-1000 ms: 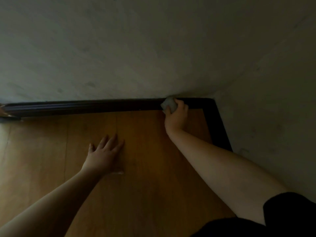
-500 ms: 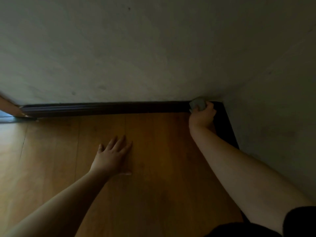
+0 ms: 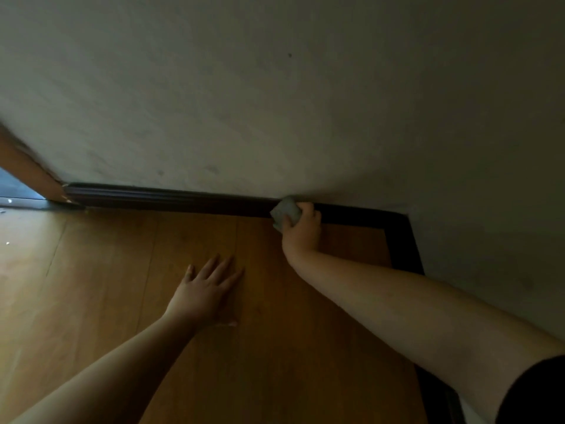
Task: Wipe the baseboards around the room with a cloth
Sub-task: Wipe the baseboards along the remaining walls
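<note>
I'm down on a wooden floor (image 3: 122, 301) of long orange-brown planks, darker toward the corner on my right and brighter at its left edge. My left hand (image 3: 204, 296) lies flat on the boards, fingers spread and pointing at the far edge. A dark baseboard (image 3: 171, 198) runs along that far edge and turns at the right corner to follow the right edge back toward me. A few tiny pale specks (image 3: 7, 243) sit near the left edge
</note>
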### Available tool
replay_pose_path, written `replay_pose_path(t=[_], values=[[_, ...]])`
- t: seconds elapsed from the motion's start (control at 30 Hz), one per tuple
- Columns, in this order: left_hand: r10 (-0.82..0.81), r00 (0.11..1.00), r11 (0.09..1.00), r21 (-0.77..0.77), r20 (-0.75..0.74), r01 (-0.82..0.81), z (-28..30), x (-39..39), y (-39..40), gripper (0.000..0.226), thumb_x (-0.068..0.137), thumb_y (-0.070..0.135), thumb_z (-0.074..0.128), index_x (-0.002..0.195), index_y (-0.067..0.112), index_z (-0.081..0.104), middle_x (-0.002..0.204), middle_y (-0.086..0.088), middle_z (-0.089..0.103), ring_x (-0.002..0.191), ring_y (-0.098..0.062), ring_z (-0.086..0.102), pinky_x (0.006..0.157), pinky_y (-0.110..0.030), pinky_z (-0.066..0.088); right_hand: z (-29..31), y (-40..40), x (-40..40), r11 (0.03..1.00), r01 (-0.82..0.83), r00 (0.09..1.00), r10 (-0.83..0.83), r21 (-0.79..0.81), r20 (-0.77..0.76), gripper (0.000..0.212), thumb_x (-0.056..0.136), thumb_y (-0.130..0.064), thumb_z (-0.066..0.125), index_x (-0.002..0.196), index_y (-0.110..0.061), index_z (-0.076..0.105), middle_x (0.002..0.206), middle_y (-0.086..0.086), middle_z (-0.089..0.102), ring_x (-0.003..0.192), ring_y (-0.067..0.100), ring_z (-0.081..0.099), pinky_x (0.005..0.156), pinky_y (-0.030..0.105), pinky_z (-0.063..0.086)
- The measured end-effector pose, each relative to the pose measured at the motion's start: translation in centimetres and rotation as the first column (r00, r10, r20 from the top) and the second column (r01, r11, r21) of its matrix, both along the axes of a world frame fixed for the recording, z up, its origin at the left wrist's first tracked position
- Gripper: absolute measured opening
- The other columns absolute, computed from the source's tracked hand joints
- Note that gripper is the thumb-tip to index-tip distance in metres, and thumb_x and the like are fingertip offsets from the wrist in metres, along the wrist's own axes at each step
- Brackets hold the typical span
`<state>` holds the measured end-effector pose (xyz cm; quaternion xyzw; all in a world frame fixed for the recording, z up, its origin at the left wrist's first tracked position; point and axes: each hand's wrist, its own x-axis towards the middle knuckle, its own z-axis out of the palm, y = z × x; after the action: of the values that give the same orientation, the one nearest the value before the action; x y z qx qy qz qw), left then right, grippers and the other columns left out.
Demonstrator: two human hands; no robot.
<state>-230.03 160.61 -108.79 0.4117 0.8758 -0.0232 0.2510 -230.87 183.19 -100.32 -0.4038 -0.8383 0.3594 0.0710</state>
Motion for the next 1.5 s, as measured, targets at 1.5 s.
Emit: replay_pose_path(t=[1.5], values=[[0.59, 0.807, 0.807, 0.005, -0.015, -0.59, 1.6, -0.8, -16.9, 0.125, 0.068, 0.087, 0.052, 0.155, 0.028, -0.017, 0.162, -0.001, -0.022, 0.152, -0.024, -0.014, 0.122, -0.046, 0.0, -1.4, -26.7, -11.3, 0.948, -0.095, 0.987, 0.051, -0.305, -0.151, 0.029, 0.092, -0.015, 0.064, 0.119, -0.018, 0.053, 0.133, 0.008, 0.041, 0.12, 0.029, 0.047, 0.093, 0.039, 0.053]])
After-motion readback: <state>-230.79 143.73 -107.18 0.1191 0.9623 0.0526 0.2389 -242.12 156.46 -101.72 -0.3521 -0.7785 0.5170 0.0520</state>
